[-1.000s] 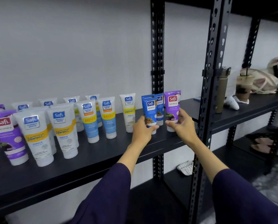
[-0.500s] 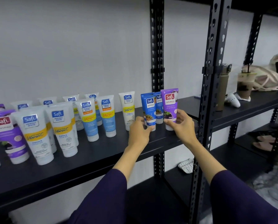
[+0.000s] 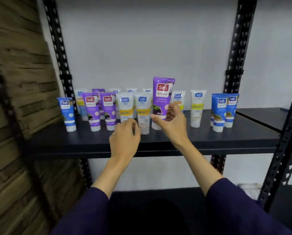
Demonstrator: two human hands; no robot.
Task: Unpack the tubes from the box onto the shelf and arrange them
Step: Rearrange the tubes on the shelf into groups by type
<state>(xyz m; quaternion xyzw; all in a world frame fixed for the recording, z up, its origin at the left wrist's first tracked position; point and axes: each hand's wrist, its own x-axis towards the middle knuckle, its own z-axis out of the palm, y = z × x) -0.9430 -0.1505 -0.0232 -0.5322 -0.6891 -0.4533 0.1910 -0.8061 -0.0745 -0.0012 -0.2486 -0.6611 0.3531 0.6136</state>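
Observation:
Several Safi tubes stand cap-down on the black shelf (image 3: 158, 143). My right hand (image 3: 173, 123) grips a purple Safi Naturals tube (image 3: 163, 97) by its lower part and holds it upright, lifted above the row. My left hand (image 3: 124, 138) hovers over the shelf's front with loosely curled fingers, holding nothing, just in front of two white Vitamin C tubes (image 3: 142, 112). Two purple tubes (image 3: 99, 112) stand to the left, a blue tube (image 3: 67, 114) at the far left, and blue tubes (image 3: 224, 111) at the right end.
A brown wood-textured wall (image 3: 18, 99) closes off the left side. Black perforated uprights (image 3: 233, 73) frame the shelf, and a second shelf unit (image 3: 267, 119) adjoins on the right. A lower shelf (image 3: 150, 195) lies beneath my arms.
The view has swung left to centre on the row. My right hand has lifted the purple tube from the right end and carried it to the middle. My left hand let go of the blue tube.

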